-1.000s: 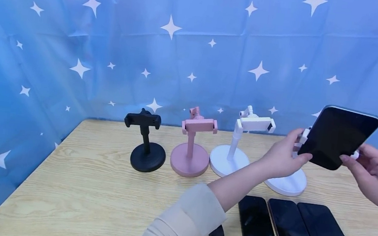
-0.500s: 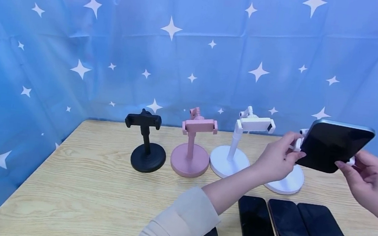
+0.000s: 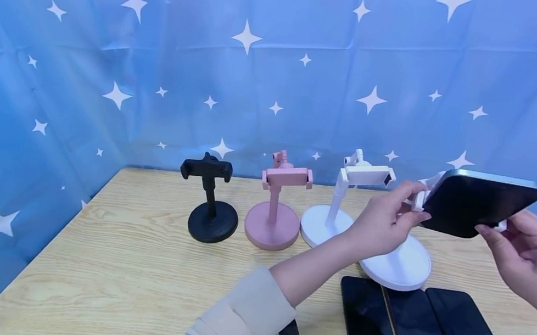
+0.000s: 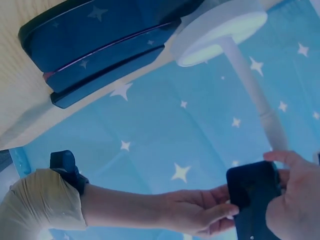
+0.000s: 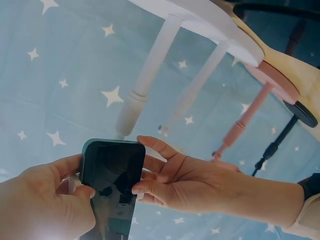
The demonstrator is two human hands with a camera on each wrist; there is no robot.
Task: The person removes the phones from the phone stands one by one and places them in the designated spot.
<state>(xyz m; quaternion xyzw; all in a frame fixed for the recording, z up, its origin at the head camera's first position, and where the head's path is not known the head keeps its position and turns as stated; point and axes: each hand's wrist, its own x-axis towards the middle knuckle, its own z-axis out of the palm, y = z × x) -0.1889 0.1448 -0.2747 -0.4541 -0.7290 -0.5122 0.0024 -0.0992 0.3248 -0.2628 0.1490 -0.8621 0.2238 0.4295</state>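
A dark-screened phone (image 3: 480, 208) with a pale blue-green edge sits between the clamp ends of a white phone stand (image 3: 401, 268), leaning back. My left hand (image 3: 382, 219) pinches the left clamp end, thumb at the phone's edge. On the other side, my right hand (image 3: 532, 253) holds the right clamp end, its thumb reaching the lower corner of the screen. The right wrist view shows the phone (image 5: 115, 180) upright between both hands. Most of the clamp is hidden behind the phone and fingers.
Phones (image 3: 370, 323) lie side by side at front right, their far ends by the stand's base. Left of the held stand are another white stand (image 3: 324, 221), a pink stand (image 3: 272, 226) and a black stand (image 3: 212, 221). A blue starry curtain (image 3: 259, 78) hangs behind.
The phone has tipped back, so its top edge sits lower than a second ago. The white stand's base has slid toward me, to the phones' far ends. Both hands kept their hold.
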